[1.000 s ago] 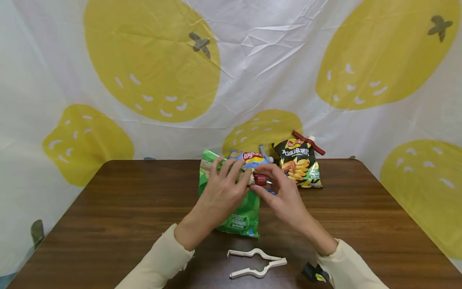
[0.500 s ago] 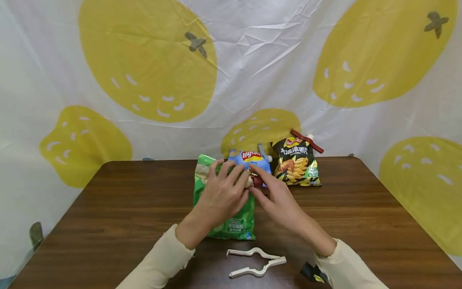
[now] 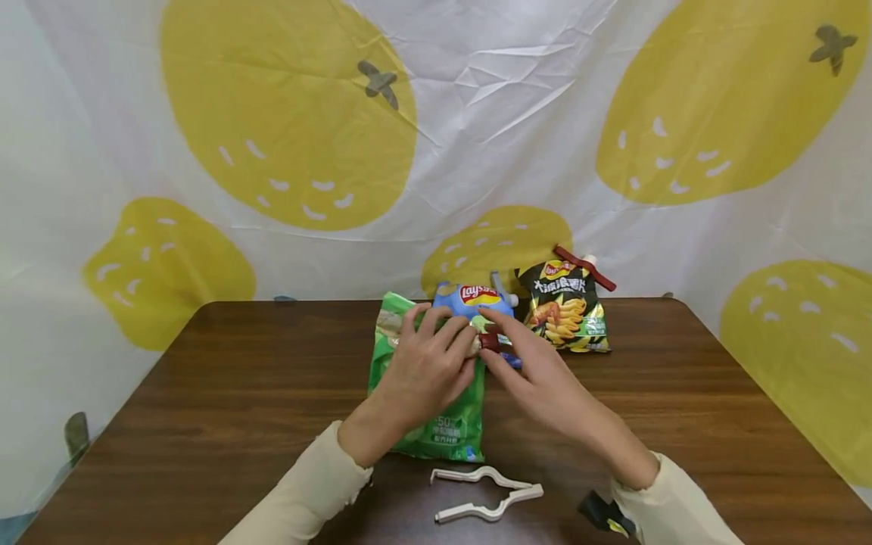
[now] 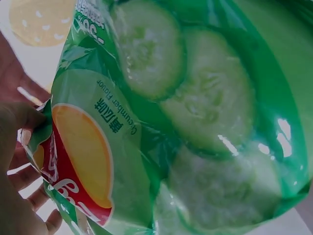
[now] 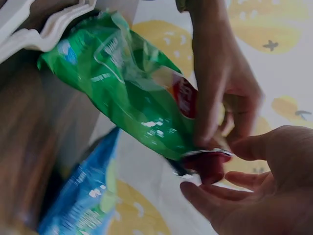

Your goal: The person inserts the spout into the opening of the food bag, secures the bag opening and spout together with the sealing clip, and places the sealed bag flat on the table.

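Observation:
A green cucumber-flavour chip bag (image 3: 446, 420) hangs under my hands, its lower part toward me. My left hand (image 3: 424, 367) grips its upper end; in the left wrist view the thumb (image 4: 24, 115) presses on the bag's edge beside the red logo. On the right, my right hand (image 3: 541, 378) holds the end of the bag's gathered top between thumb and fingers. A dark red part (image 5: 211, 166) sticks out there; whether it is folded print or a separate piece I cannot tell. In front of the bag lies a spread white bag clip (image 3: 523, 495).
Behind my hands stands a blue chip bag (image 3: 463, 304) with a grey clip (image 3: 498, 284). To its right is a black chip bag (image 3: 562, 318) with a dark red clip (image 3: 601, 280). A small black object (image 3: 596, 511) shows by my right sleeve. A lemon-print cloth (image 3: 477, 151) hangs behind the table (image 3: 225, 393).
The green bag's bottom has come slightly nearer to me. My right fingers have straightened somewhat at the bag's end, and less of the dark red part shows. The white clip has not moved.

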Available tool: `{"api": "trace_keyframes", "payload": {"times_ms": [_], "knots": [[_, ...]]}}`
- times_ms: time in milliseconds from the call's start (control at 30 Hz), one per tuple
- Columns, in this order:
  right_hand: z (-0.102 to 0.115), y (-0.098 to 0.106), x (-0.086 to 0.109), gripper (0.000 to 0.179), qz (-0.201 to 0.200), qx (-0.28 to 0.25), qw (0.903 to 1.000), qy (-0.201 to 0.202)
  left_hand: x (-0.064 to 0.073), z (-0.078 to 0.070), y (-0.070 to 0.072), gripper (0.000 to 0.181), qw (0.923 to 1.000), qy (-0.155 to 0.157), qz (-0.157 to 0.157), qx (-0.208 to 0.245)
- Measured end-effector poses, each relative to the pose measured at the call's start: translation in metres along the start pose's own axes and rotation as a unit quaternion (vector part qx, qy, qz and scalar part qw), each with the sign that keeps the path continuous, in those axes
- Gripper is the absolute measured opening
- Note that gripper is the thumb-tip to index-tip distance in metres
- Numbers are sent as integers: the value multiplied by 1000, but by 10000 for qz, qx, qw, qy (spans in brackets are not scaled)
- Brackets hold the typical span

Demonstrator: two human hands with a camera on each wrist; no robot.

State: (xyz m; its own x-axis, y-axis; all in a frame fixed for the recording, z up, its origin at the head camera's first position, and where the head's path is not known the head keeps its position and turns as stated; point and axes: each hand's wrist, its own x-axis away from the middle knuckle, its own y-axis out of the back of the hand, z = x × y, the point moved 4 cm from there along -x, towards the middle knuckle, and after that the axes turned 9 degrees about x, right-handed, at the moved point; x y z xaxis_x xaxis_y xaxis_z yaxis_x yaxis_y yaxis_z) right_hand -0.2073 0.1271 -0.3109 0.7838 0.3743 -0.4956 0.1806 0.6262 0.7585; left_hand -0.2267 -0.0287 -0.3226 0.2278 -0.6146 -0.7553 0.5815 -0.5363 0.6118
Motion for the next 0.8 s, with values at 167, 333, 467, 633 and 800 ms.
{"api": "trace_keyframes", "payload": {"times_ms": [167,333,467,633,800], "knots": [[7,12,9,38,-624,528,9962,312,0,4,-5,18,9998,59,-2,181],[14,5,32,23,-228,766,9914,1036,4,9,-5,17,9994,171,-82,296],[13,-13,63,18,1380,1079,9723,1546,7,12,-5,21,9992,196,-130,312],[-12,-46,96,21,3291,1011,9324,1099,8,13,-7,22,9989,217,-175,388],[-34,-66,107,15,3563,814,9243,1099,9,15,-7,24,9982,276,-188,505]]}}
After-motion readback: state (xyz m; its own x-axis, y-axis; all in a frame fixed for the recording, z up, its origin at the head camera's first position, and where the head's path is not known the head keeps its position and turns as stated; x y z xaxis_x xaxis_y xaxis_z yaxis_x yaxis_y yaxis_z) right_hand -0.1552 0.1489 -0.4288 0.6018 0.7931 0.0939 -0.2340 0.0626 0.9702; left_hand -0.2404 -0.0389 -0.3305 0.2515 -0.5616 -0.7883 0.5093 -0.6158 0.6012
